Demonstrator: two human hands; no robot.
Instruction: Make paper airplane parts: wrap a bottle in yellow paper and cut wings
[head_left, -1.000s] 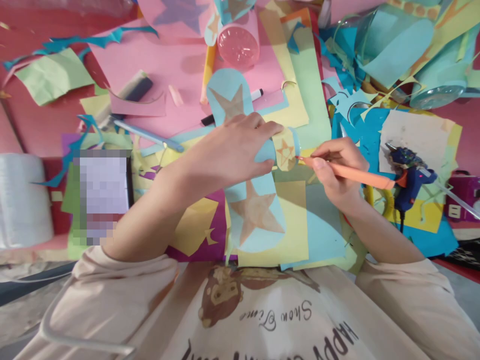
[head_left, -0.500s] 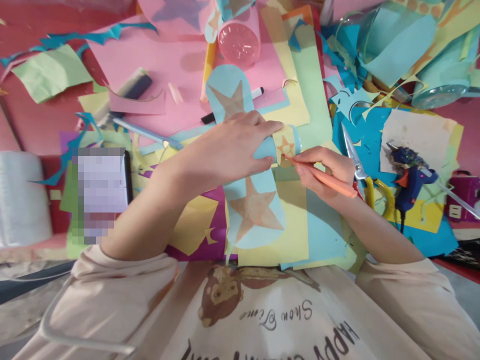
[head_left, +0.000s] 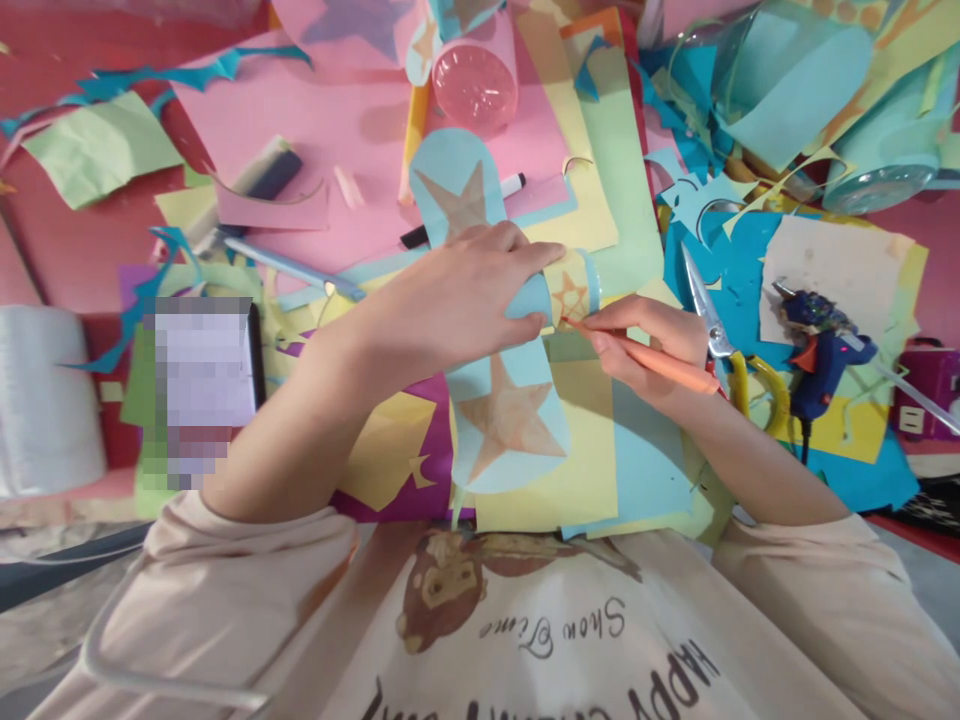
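Observation:
My left hand (head_left: 480,290) is wrapped over a light-blue paper-covered tube (head_left: 531,297), holding it on its side. Around the tube's right end runs a yellow paper band (head_left: 559,270) with a small orange star (head_left: 570,297) drawn on it. In my right hand (head_left: 652,335) is an orange marker (head_left: 660,362), its tip touching the band at the star's lower edge. Rounded light-blue paper pieces stick out above and below the tube: an upper flap (head_left: 442,160) and a lower flap (head_left: 551,470), each bearing a large orange-brown star.
To the right lie scissors (head_left: 709,305) with yellow handles and a blue glue gun (head_left: 821,370). A pink cup (head_left: 476,85) stands beyond my hands. A phone (head_left: 206,370) is at left, beside a white packet (head_left: 45,400). Coloured paper and scraps cover the red table.
The marker tip has shifted slightly left along the star's lower edge, and more of the star's outline shows. My left hand holds the tube in the same place.

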